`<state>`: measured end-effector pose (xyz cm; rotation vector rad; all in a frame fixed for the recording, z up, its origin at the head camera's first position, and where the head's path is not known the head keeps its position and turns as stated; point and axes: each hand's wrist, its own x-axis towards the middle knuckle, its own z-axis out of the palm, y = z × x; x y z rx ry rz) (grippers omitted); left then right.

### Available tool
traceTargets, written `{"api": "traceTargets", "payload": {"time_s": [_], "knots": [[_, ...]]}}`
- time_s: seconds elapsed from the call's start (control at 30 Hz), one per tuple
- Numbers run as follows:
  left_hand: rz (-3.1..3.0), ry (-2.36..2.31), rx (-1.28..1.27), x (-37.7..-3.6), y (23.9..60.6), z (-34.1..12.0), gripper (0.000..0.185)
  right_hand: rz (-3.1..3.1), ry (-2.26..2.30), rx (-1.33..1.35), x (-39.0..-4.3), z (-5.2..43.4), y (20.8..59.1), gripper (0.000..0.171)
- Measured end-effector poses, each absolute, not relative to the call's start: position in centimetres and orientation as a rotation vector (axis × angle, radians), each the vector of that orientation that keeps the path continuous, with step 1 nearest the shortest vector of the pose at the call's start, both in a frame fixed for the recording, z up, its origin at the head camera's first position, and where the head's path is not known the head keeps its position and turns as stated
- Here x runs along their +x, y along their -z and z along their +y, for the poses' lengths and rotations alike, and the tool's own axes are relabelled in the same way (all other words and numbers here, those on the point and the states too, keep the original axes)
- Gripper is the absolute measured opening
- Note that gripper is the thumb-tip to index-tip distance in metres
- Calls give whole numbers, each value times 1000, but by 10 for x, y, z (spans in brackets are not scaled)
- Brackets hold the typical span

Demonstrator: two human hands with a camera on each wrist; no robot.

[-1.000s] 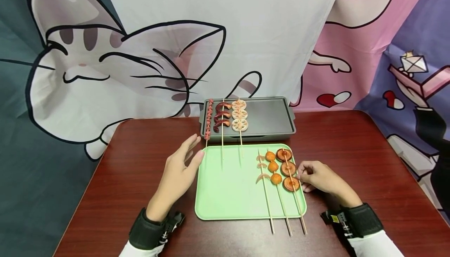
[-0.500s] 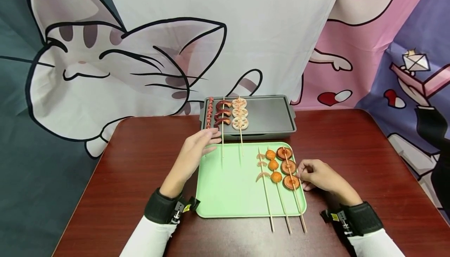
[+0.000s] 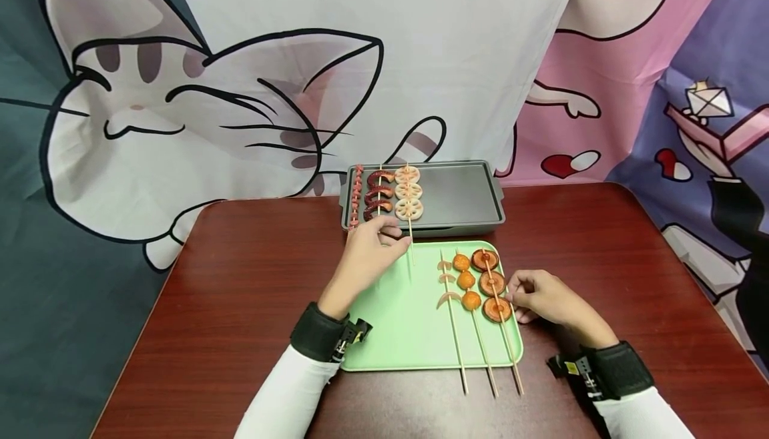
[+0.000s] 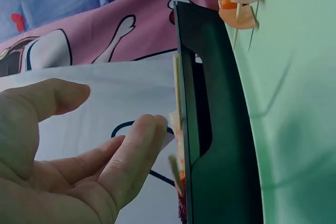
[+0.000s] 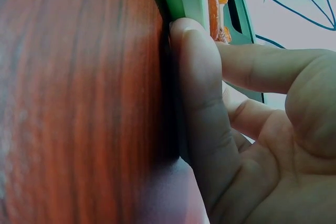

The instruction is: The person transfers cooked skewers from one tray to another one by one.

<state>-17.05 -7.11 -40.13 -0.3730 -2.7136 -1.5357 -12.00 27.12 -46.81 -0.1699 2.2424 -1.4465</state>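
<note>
Behind cat backdrop, worktop (image 3: 240, 279); left hand (image 3: 366, 252) hiding skewer ends, grip unclear; right hand (image 3: 541, 295), fingers loosely curled, touching tray (image 3: 396, 332) at 3 o'clock.

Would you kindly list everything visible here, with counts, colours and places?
Table: one, dark red wood, under everything.
Green tray: one, near centre.
Grill pan: one, dark grey, behind the tray.
Skewers on pan: three; red pieces, dark curls, white lotus slices; pan's left side.
Skewers on tray: three; pale curls, orange balls, brown mushrooms; tray's right side.
Backdrop: one, cartoon cat cloth, behind.
Wrist straps: two, black.
Left hand: at the pan skewers' sticks.
Right hand: resting at the tray's right edge.
</note>
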Motion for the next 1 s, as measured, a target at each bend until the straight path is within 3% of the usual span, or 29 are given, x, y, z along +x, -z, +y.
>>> {"api": "traceTargets", "payload": {"time_s": [0.5, 0.8, 1.0], "knots": [[-2891, 1415, -214, -179, 409, -48, 42, 2241, 1447, -177, -120, 272, 468, 12], [-2909, 1553, -172, -183, 411, -41, 27, 2250, 1439, -180, -120, 271, 468, 10], [-2925, 1561, -146, -185, 412, -39, 26, 2254, 1435, -179, -120, 271, 469, 10]]}}
